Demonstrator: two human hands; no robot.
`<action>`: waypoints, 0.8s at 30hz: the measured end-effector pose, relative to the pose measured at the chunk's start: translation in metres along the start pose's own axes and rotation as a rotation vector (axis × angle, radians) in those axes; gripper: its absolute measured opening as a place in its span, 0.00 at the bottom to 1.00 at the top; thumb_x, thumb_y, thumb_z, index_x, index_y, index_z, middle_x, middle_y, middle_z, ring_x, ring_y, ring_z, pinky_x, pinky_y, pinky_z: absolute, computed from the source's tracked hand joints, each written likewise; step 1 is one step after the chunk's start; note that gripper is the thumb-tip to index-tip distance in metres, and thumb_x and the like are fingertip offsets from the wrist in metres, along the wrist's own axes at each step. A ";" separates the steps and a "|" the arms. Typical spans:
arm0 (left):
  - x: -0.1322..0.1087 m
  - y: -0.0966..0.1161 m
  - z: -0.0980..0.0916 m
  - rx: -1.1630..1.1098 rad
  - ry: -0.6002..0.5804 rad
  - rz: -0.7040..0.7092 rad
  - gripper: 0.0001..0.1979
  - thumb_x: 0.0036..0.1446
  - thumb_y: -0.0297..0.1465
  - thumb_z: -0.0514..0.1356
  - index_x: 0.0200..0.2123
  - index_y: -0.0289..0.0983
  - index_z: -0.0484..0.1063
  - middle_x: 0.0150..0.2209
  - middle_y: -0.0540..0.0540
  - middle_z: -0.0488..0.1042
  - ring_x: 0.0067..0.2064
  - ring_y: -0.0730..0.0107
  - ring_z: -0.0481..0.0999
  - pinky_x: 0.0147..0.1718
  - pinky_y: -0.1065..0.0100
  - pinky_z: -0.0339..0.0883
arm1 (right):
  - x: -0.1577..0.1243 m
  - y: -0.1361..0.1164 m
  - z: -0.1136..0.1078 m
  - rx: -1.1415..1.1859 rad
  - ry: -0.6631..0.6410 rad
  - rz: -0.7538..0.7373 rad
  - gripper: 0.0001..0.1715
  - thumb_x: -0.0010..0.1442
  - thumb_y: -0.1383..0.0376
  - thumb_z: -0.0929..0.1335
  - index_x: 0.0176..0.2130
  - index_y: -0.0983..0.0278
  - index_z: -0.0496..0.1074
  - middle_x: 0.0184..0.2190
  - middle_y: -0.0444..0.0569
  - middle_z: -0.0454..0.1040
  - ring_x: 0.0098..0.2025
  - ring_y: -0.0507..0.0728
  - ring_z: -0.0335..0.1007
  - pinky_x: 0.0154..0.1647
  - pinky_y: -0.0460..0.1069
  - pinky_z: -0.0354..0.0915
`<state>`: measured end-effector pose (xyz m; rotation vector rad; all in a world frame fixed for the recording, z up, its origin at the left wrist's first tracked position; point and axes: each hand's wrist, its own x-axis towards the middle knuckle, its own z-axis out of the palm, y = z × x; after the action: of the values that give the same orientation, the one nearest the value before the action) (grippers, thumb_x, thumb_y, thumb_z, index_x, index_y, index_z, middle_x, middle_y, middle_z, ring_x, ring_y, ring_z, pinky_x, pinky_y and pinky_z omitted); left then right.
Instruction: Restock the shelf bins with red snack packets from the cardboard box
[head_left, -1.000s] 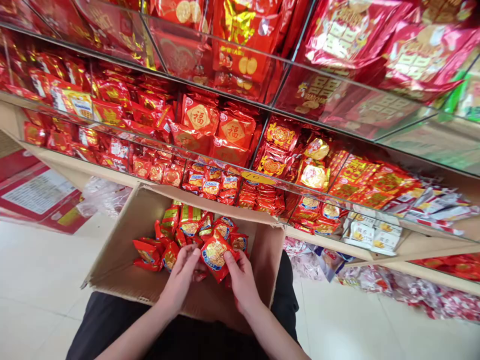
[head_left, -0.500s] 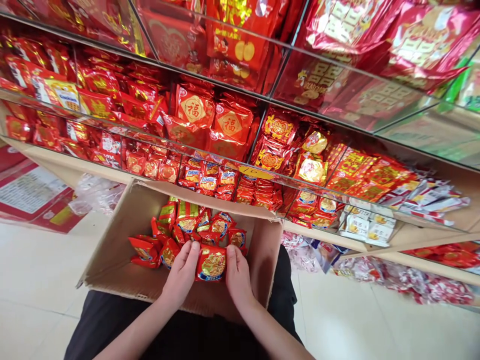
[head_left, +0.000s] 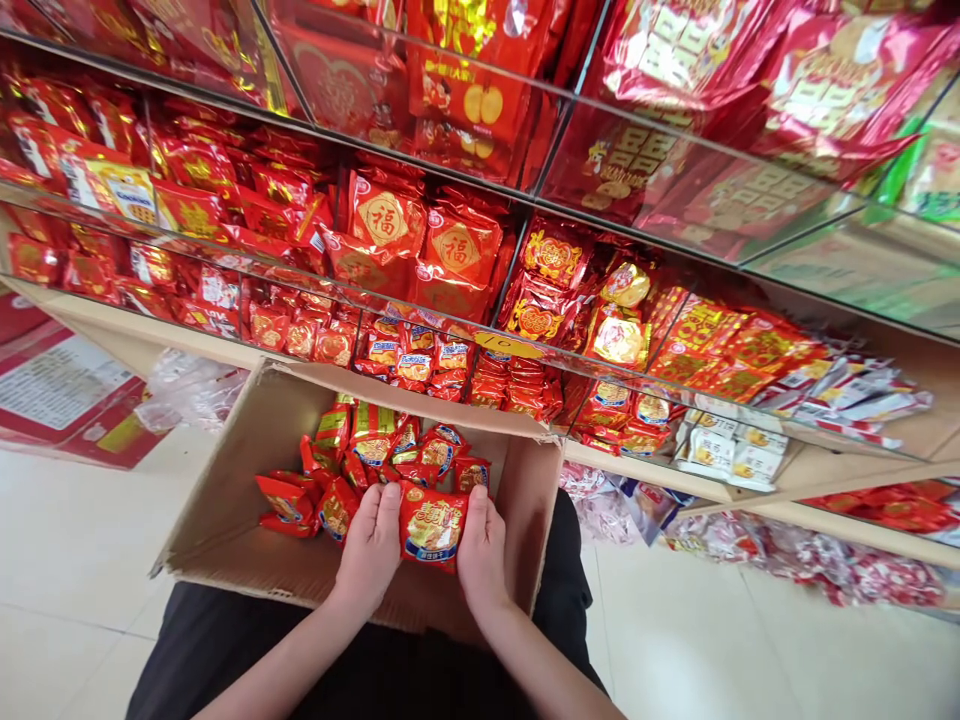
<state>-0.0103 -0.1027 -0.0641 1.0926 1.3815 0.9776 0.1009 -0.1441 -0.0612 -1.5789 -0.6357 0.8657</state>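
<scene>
Between my two hands is a red snack packet [head_left: 432,527] with gold lettering and a blue band. My left hand [head_left: 369,540] grips its left edge, thumb on top. Its right edge is in my right hand [head_left: 480,545], also closed on it. The fingers under the packet are hidden. Both hands are over an open cardboard box [head_left: 225,540] resting at my lap. Inside the box, several similar red packets [head_left: 375,440] lie loosely heaped just beyond the held one.
Stepped shelves [head_left: 637,455] with clear dividers rise ahead, filled with red and gold snack packets. A yellow tag [head_left: 511,345] marked 10 is on a shelf front. Plastic bags [head_left: 199,385] and a red carton [head_left: 67,390] stand on the floor at left.
The held packet has tilted and come slightly up, showing more of its front. My hands have shifted a little with it. The box and its packets look the same.
</scene>
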 end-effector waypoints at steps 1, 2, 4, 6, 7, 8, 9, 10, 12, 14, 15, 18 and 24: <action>0.000 0.000 0.001 -0.039 -0.017 -0.023 0.17 0.52 0.48 0.52 0.30 0.40 0.65 0.27 0.52 0.67 0.30 0.70 0.67 0.30 0.70 0.63 | 0.001 0.001 -0.001 0.007 -0.011 0.005 0.29 0.60 0.46 0.54 0.30 0.65 0.67 0.28 0.51 0.73 0.30 0.56 0.69 0.32 0.48 0.63; -0.001 0.000 0.002 -0.080 -0.046 -0.041 0.16 0.51 0.48 0.53 0.31 0.40 0.65 0.27 0.52 0.68 0.30 0.70 0.67 0.29 0.71 0.64 | 0.002 0.003 -0.001 -0.007 -0.026 -0.001 0.29 0.60 0.46 0.53 0.29 0.65 0.67 0.27 0.51 0.73 0.30 0.56 0.69 0.32 0.48 0.63; -0.001 0.001 0.002 -0.148 -0.115 -0.047 0.15 0.50 0.46 0.56 0.29 0.40 0.64 0.25 0.54 0.67 0.28 0.73 0.66 0.28 0.72 0.63 | 0.004 0.005 -0.004 -0.071 -0.052 -0.031 0.29 0.60 0.47 0.53 0.28 0.65 0.67 0.26 0.50 0.72 0.29 0.56 0.68 0.31 0.48 0.63; -0.001 0.002 0.001 -0.176 -0.153 -0.020 0.15 0.49 0.45 0.57 0.26 0.39 0.63 0.23 0.55 0.65 0.25 0.75 0.64 0.25 0.74 0.62 | 0.004 0.005 -0.005 -0.128 -0.048 -0.074 0.29 0.61 0.48 0.54 0.29 0.65 0.67 0.26 0.50 0.72 0.30 0.56 0.68 0.32 0.48 0.62; 0.000 0.002 0.001 -0.185 -0.150 -0.013 0.15 0.49 0.45 0.58 0.25 0.39 0.63 0.22 0.55 0.64 0.24 0.76 0.63 0.24 0.74 0.61 | 0.004 0.005 -0.005 -0.143 -0.039 -0.093 0.28 0.61 0.48 0.54 0.30 0.65 0.68 0.27 0.50 0.72 0.31 0.56 0.68 0.33 0.48 0.62; 0.000 0.003 0.001 -0.195 -0.144 -0.010 0.15 0.49 0.44 0.58 0.25 0.39 0.63 0.21 0.56 0.64 0.23 0.77 0.62 0.23 0.75 0.60 | 0.003 0.004 -0.005 -0.150 -0.029 -0.105 0.28 0.61 0.49 0.54 0.30 0.65 0.68 0.27 0.50 0.72 0.31 0.56 0.68 0.33 0.48 0.62; -0.001 0.004 0.001 -0.207 -0.130 -0.011 0.15 0.49 0.45 0.58 0.24 0.39 0.63 0.21 0.56 0.63 0.23 0.77 0.62 0.22 0.75 0.60 | 0.002 0.003 -0.004 -0.151 -0.018 -0.111 0.28 0.61 0.49 0.54 0.31 0.65 0.68 0.27 0.50 0.72 0.31 0.56 0.68 0.33 0.48 0.62; -0.001 0.005 0.001 -0.224 -0.114 -0.019 0.15 0.49 0.45 0.58 0.24 0.39 0.63 0.21 0.56 0.64 0.23 0.77 0.62 0.22 0.75 0.60 | 0.001 0.001 -0.003 -0.146 -0.008 -0.109 0.28 0.61 0.49 0.54 0.31 0.65 0.69 0.27 0.50 0.72 0.31 0.56 0.68 0.33 0.48 0.62; -0.003 0.009 0.003 -0.286 -0.084 -0.043 0.15 0.48 0.45 0.59 0.25 0.39 0.63 0.20 0.56 0.64 0.22 0.77 0.62 0.21 0.75 0.60 | 0.000 -0.002 0.000 -0.101 0.002 -0.079 0.28 0.60 0.48 0.54 0.30 0.65 0.69 0.26 0.50 0.72 0.30 0.56 0.67 0.33 0.48 0.63; -0.005 0.013 0.005 -0.373 -0.067 -0.086 0.15 0.46 0.44 0.61 0.25 0.38 0.64 0.20 0.56 0.64 0.22 0.78 0.62 0.20 0.76 0.60 | -0.001 -0.004 0.003 0.001 -0.009 -0.023 0.28 0.59 0.47 0.55 0.30 0.65 0.68 0.26 0.49 0.72 0.30 0.56 0.68 0.32 0.48 0.63; -0.007 0.015 0.006 -0.415 -0.066 -0.119 0.15 0.45 0.44 0.61 0.26 0.38 0.65 0.20 0.57 0.64 0.21 0.79 0.62 0.20 0.76 0.60 | -0.001 -0.004 0.004 0.060 -0.018 0.011 0.28 0.59 0.47 0.56 0.31 0.65 0.68 0.26 0.49 0.72 0.29 0.56 0.68 0.31 0.47 0.64; -0.009 0.017 0.007 -0.480 -0.069 -0.222 0.14 0.45 0.43 0.62 0.27 0.39 0.64 0.20 0.58 0.65 0.20 0.80 0.63 0.19 0.77 0.60 | -0.001 -0.004 0.006 0.183 -0.056 0.080 0.27 0.58 0.46 0.56 0.30 0.65 0.68 0.27 0.49 0.73 0.29 0.56 0.69 0.31 0.47 0.64; -0.010 0.018 0.007 -0.483 -0.074 -0.272 0.16 0.43 0.43 0.63 0.27 0.40 0.64 0.20 0.57 0.66 0.21 0.80 0.65 0.16 0.80 0.57 | -0.001 -0.001 0.004 0.270 -0.071 0.088 0.24 0.57 0.47 0.59 0.27 0.64 0.66 0.26 0.48 0.73 0.30 0.55 0.69 0.32 0.47 0.64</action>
<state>-0.0015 -0.1087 -0.0452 0.5588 1.1177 0.9893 0.0969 -0.1418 -0.0606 -1.3447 -0.4796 1.0323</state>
